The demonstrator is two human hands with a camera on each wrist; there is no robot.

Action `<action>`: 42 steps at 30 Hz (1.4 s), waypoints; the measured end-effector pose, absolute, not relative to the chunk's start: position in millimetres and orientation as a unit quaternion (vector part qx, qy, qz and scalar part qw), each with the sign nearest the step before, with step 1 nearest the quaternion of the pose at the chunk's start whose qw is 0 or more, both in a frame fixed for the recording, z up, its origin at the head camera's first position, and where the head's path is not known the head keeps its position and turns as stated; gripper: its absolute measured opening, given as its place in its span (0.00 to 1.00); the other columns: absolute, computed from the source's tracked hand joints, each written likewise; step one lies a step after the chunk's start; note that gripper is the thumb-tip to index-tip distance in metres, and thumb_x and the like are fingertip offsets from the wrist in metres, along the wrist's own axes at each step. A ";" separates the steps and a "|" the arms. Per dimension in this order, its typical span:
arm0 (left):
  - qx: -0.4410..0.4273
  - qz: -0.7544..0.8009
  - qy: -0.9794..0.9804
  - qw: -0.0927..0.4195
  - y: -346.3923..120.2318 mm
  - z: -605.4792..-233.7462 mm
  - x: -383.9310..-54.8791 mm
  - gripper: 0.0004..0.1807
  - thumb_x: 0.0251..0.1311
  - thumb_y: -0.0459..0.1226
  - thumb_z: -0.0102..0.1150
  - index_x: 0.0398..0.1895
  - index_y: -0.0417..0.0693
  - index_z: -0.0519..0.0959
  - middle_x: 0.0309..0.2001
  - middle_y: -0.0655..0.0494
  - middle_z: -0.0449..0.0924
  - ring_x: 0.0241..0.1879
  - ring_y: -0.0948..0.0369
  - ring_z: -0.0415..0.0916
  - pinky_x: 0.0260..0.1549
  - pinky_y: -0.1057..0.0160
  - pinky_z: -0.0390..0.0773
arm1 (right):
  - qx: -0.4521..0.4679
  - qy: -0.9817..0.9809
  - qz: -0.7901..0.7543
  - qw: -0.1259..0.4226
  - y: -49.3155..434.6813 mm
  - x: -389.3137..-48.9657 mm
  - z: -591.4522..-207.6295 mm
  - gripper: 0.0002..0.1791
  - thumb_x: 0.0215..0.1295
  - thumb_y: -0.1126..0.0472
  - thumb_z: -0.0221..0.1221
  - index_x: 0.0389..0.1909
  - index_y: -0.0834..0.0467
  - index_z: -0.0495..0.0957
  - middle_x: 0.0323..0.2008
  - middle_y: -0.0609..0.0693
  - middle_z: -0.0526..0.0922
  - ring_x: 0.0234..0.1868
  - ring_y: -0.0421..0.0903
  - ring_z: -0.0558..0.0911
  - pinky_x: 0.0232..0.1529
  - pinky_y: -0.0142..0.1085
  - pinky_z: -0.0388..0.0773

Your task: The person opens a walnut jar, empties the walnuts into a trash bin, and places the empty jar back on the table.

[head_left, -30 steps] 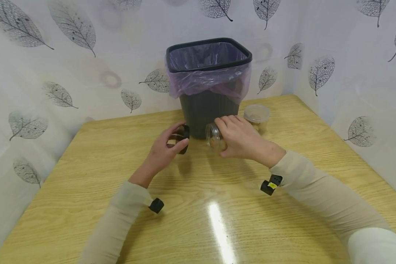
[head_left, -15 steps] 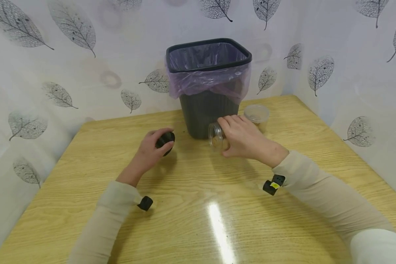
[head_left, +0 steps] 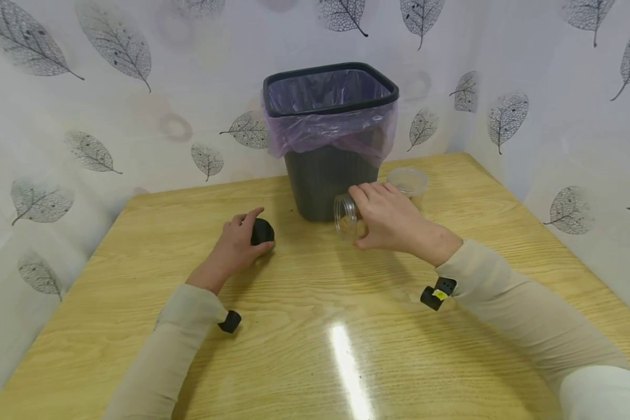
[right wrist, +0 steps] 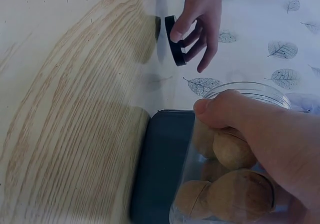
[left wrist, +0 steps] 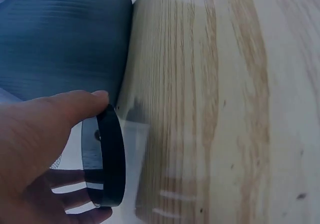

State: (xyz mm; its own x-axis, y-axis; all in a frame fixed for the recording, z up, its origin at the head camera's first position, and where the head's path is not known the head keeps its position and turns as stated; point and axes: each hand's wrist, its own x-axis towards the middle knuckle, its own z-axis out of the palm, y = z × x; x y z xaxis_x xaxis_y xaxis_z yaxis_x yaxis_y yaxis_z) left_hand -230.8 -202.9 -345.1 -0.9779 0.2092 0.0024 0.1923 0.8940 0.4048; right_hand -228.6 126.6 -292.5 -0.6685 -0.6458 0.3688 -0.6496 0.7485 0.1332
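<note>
From the head view, my left hand (head_left: 234,245) pinches the black lid (head_left: 262,231) low over the table (head_left: 304,326), left of the bin (head_left: 328,131). My right hand (head_left: 391,219) is curled round the jar (head_left: 346,217), which lies tipped on its side with its open mouth facing left, just in front of the bin. A tub (head_left: 408,181) stands behind my right hand. I judge the step to be setting the lid down while keeping the jar steady; the lid should go flat on bare wood, well apart from the jar's mouth.

In the left wrist view, the lid (left wrist: 107,161) stands on edge between my thumb and fingers (left wrist: 65,114), its rim gripped firmly, with the bin's ribbed wall (left wrist: 60,43) beside it. I should tilt it flat before I let go, so that it cannot roll.

In the right wrist view, my thumb (right wrist: 225,108) clamps the jar (right wrist: 220,174), and walnuts (right wrist: 230,151) crowd near the mouth. I would keep the mouth level or raised, as a dip could spill them. The lid (right wrist: 174,33) shows beyond, in my other hand (right wrist: 200,18).
</note>
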 end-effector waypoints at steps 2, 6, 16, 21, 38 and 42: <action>0.102 0.207 0.973 0.028 -204.0 -346.2 -231.2 0.46 0.65 0.49 0.62 0.79 0.53 0.48 0.73 0.29 0.52 0.70 0.30 0.53 0.64 0.32 0.64 | 0.353 -0.914 0.005 0.198 127.2 -228.4 -291.9 0.51 0.38 0.42 0.74 0.60 0.68 0.69 0.53 0.64 0.79 0.54 0.62 0.79 0.56 0.53 0.76; 0.108 0.205 0.972 0.036 -205.8 -347.8 -231.5 0.46 0.64 0.48 0.63 0.79 0.50 0.49 0.72 0.28 0.52 0.70 0.30 0.52 0.65 0.33 0.64 | 0.355 -0.913 0.007 0.202 128.2 -228.5 -290.1 0.50 0.38 0.43 0.74 0.60 0.68 0.69 0.52 0.64 0.79 0.53 0.62 0.79 0.56 0.53 0.76; 0.097 0.192 0.976 0.040 -209.5 -346.5 -239.8 0.46 0.67 0.56 0.56 0.79 0.46 0.47 0.74 0.30 0.50 0.72 0.32 0.49 0.67 0.34 0.61 | 0.355 -0.911 0.012 0.208 132.5 -230.9 -283.0 0.49 0.38 0.44 0.73 0.59 0.68 0.69 0.51 0.64 0.79 0.53 0.62 0.79 0.56 0.53 0.76; 0.106 0.192 0.976 0.002 -207.1 -333.0 -247.0 0.45 0.70 0.56 0.49 0.78 0.41 0.47 0.74 0.29 0.51 0.72 0.32 0.49 0.69 0.34 0.58 | 0.357 -0.909 0.019 0.214 134.7 -231.4 -278.4 0.48 0.37 0.45 0.73 0.58 0.68 0.68 0.50 0.63 0.79 0.50 0.61 0.79 0.54 0.52 0.76; 0.157 0.245 0.946 -0.139 -173.9 -228.1 -261.0 0.43 0.73 0.58 0.38 0.80 0.44 0.42 0.77 0.37 0.47 0.77 0.41 0.45 0.75 0.42 0.48 | 0.377 -0.898 0.067 0.217 138.7 -235.6 -243.2 0.51 0.36 0.43 0.76 0.57 0.70 0.68 0.47 0.64 0.79 0.46 0.60 0.80 0.50 0.54 0.78; 0.162 0.242 0.945 -0.147 -160.8 -205.0 -263.3 0.43 0.73 0.60 0.35 0.81 0.47 0.41 0.79 0.42 0.44 0.78 0.46 0.42 0.77 0.45 0.46 | 0.378 -0.899 0.068 0.211 138.3 -237.5 -231.6 0.53 0.37 0.43 0.77 0.59 0.71 0.68 0.48 0.65 0.78 0.48 0.61 0.79 0.53 0.54 0.76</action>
